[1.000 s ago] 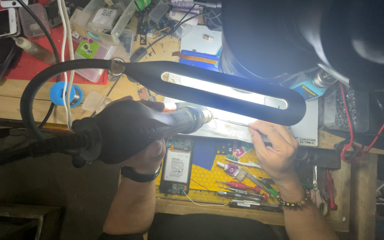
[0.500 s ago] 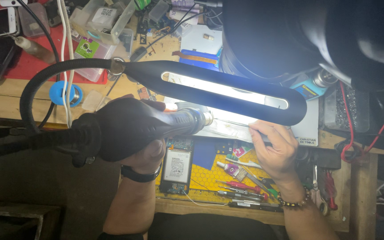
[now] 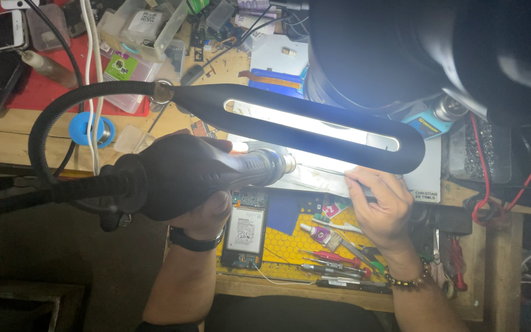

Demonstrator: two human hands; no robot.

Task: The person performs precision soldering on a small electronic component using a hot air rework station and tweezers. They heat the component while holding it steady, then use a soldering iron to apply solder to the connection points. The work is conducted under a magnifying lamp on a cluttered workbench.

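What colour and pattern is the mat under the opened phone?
Yellow with a honeycomb pattern: the work mat under the opened phone, seen in the head view.

The hot-air handpiece (image 3: pixel 216 172) is showing matt black plastic with a shiny metal nozzle; the desk (image 3: pixel 7 138) is looking like worn bare wood; the lamp head (image 3: pixel 314 126) is appearing smooth, matt black.

head view, close above cluttered workbench (image 3: pixel 26 138)

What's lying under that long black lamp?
Under the lamp a lit white work surface shows, with the hot-air tool nozzle and thin tweezers from the right hand meeting there. The piece being worked on is hidden by the lamp head.
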